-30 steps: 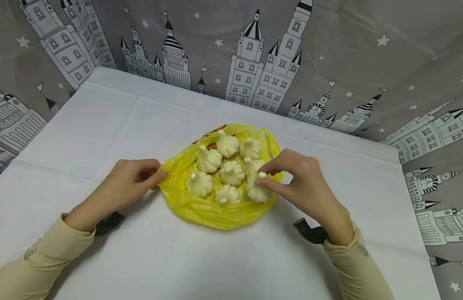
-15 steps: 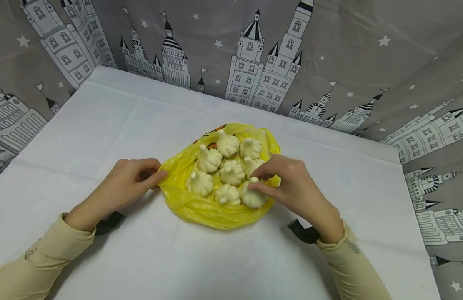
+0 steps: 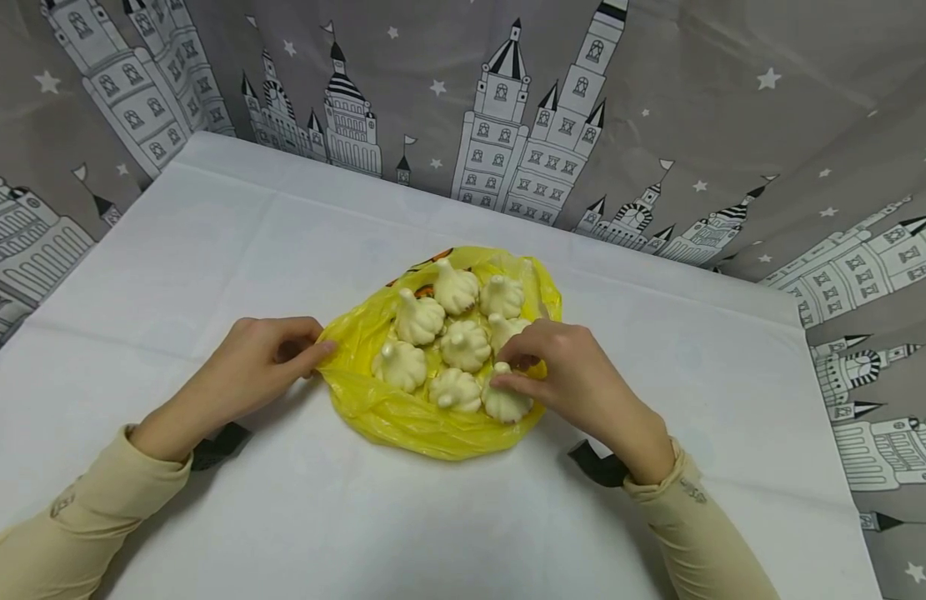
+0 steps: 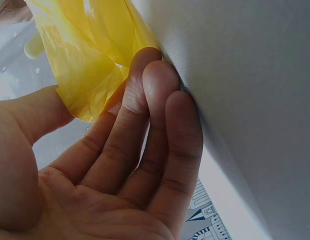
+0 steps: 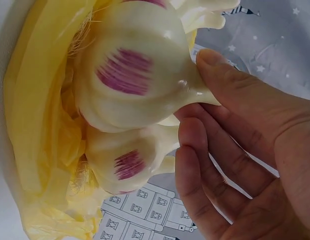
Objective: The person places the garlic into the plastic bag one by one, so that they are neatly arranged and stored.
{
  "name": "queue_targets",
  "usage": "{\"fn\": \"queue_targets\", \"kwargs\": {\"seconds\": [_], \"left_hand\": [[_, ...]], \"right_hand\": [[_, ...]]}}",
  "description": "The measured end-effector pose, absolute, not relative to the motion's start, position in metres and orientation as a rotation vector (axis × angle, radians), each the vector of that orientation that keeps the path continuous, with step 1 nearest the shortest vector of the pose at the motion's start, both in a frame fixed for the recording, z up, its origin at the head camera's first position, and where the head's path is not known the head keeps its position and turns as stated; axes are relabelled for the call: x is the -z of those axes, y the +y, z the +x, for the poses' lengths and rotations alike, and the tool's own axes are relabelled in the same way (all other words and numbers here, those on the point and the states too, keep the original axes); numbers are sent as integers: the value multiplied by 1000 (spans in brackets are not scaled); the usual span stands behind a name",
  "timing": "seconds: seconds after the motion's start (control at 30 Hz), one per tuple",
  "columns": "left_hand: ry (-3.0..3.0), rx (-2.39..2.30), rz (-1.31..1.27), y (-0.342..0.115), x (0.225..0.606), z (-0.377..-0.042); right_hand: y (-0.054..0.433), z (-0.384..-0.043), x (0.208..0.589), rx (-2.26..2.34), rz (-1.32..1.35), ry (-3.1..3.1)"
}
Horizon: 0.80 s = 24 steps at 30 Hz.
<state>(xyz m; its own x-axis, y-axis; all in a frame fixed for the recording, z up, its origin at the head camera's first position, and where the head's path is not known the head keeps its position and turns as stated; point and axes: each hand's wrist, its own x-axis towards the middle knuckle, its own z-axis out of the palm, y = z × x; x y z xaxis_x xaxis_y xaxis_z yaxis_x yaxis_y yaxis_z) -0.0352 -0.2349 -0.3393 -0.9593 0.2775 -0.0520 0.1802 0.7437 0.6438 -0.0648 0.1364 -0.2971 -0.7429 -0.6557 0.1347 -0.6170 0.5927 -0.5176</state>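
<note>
A yellow plastic bag (image 3: 432,429) lies spread on the table, its edge bunched up around several white garlic bulbs (image 3: 465,346). My left hand (image 3: 263,358) pinches the bag's left edge between thumb and fingers; in the left wrist view the gathered plastic (image 4: 95,65) runs up from those fingers. On the right, my right hand (image 3: 571,367) pinches the stem of a garlic bulb (image 3: 506,403) at the bag's near right side. The right wrist view shows this bulb (image 5: 130,65) close up, with purple streaks and root hairs, beside a second bulb (image 5: 130,160).
White cloth covers the table (image 3: 432,525). Behind and to both sides hangs a grey curtain (image 3: 695,92) printed with castles and stars. A dark wrist-camera mount (image 3: 598,465) sits under the right wrist, another (image 3: 218,446) under the left.
My right hand has moved left and toward the near edge, lowering its garlic bulb beside the nearest one in the bag. My left hand keeps its grip on the bag, unmoved.
</note>
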Motion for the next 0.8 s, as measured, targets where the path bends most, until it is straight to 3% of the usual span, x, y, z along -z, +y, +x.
{"fn": "queue_targets", "kwargs": {"seconds": [0.8], "left_hand": [[2800, -1004, 362, -231, 337, -22]], "right_hand": [[137, -52, 309, 890, -1284, 2804]]}}
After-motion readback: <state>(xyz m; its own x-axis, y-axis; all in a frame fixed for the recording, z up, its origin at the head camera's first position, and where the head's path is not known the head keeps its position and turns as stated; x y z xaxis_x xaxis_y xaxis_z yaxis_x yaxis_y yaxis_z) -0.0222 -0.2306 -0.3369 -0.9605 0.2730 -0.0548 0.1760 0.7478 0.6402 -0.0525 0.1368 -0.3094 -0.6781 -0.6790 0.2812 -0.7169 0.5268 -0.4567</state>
